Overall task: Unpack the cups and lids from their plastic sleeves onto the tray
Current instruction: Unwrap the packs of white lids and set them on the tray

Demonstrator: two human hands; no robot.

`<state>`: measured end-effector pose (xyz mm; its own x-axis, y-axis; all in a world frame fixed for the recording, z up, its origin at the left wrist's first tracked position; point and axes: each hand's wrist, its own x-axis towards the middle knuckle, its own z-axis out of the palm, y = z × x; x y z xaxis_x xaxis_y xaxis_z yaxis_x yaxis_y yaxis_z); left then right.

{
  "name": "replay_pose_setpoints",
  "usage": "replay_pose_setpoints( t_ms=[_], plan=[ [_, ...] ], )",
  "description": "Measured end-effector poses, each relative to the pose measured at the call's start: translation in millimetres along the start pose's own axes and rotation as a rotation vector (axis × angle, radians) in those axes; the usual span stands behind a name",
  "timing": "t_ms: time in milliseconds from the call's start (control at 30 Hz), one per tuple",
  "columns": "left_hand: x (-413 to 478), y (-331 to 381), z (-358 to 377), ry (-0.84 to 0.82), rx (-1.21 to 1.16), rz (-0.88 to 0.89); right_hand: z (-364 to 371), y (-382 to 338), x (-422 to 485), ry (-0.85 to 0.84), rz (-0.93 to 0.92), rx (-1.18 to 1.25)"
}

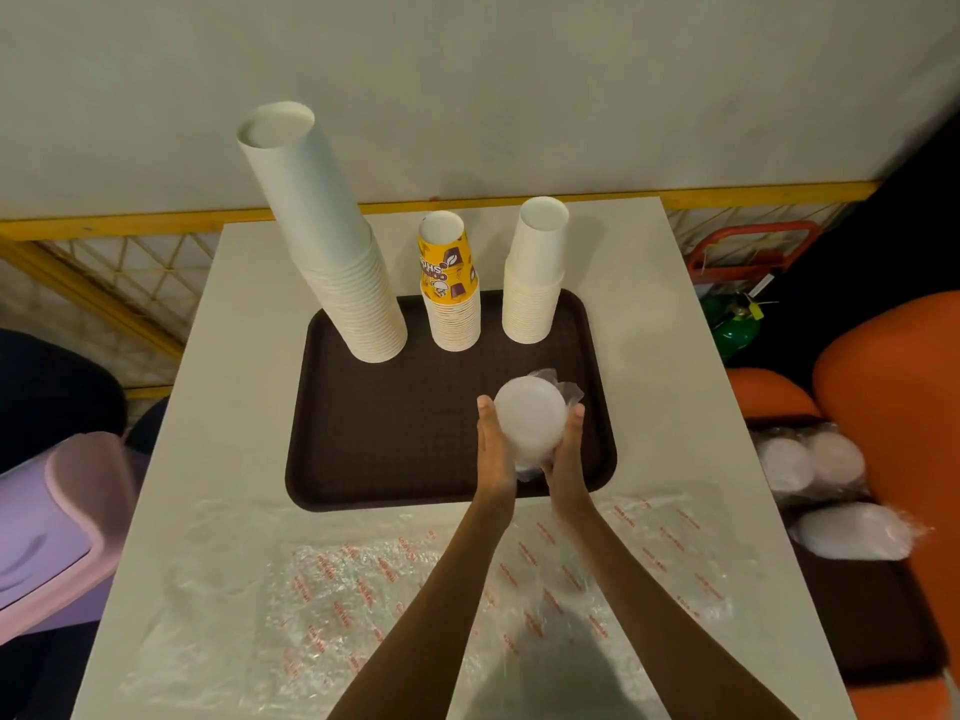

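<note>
- Here, my left hand (493, 444) and my right hand (566, 449) clasp a stack of lids (530, 418) between them. The left grips its left side and the right grips its right side.
- The lids are translucent white and round, and the top of the stack faces up toward me.
- A crumpled clear plastic sleeve (563, 389) clings to the far side of the stack and shows again under my palms.
- The stack is over the near right part of the dark brown tray (363, 459). I cannot tell whether it rests on the tray or is held just above it.
- 3 stacks of paper cups stand upside down along the far edge of the tray.
- The tall white cup stack (332, 252) is on the left and looks tilted to the left.
- The yellow printed cup stack (449, 288) is in the middle, with a coffee-bean pattern on its top cup.
- The shorter white cup stack (535, 272) stands on the right, apart from the middle one.
- The tray sits on a white table (675, 356).
- Empty flattened sleeves (363, 574) with red print lie on the table between the tray and me, under my forearms.
- To my right, off the table, 2 wrapped packs of lids (810, 459) lie on a dark surface beside an orange seat (893, 387).
- A purple bin (62, 511) is at my left.
</note>
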<state>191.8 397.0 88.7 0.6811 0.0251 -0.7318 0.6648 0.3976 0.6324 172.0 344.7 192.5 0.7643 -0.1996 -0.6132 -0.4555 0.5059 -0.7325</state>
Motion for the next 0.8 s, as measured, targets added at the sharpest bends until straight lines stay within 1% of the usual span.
replay_pose_setpoints(
  t_ms=[33, 100, 133, 167, 233, 333, 367, 433, 500, 567, 667, 800],
  plan=[
    [-18, 14, 3, -0.023, 0.016, 0.024, -6, 8, 9, -0.048, -0.006, -0.055],
    [-31, 28, 2, -0.034, 0.075, 0.05, -15, 16, 23, -0.006, -0.037, -0.064],
    [-29, 28, -2, -0.036, 0.09, 0.044, -19, 20, 31, -0.017, -0.035, -0.114],
    [-29, 29, -6, -0.031, 0.104, 0.046, -20, 20, 33, 0.021, -0.057, -0.185],
    [-33, 33, -8, -0.011, 0.147, 0.105, -26, 21, 40, 0.062, -0.137, -0.323],
    [-43, 41, -5, 0.064, 0.211, 0.239, -27, 20, 38, 0.108, -0.214, -0.399],
    [-45, 43, -3, 0.099, 0.226, 0.285, -28, 20, 38, 0.106, -0.235, -0.401],
    [-49, 46, 3, 0.155, 0.254, 0.322, -28, 17, 38, 0.096, -0.244, -0.387],
    [-52, 45, 11, 0.175, 0.285, 0.327, -30, 15, 39, 0.024, -0.231, -0.376],
    [-52, 41, 16, 0.169, 0.314, 0.324, -29, 15, 37, -0.033, -0.221, -0.399],
    [-51, 37, 20, 0.146, 0.318, 0.332, -28, 15, 35, -0.078, -0.15, -0.311],
    [-55, 32, 23, 0.129, 0.259, 0.296, -30, 19, 37, -0.094, -0.052, -0.229]
  ],
)
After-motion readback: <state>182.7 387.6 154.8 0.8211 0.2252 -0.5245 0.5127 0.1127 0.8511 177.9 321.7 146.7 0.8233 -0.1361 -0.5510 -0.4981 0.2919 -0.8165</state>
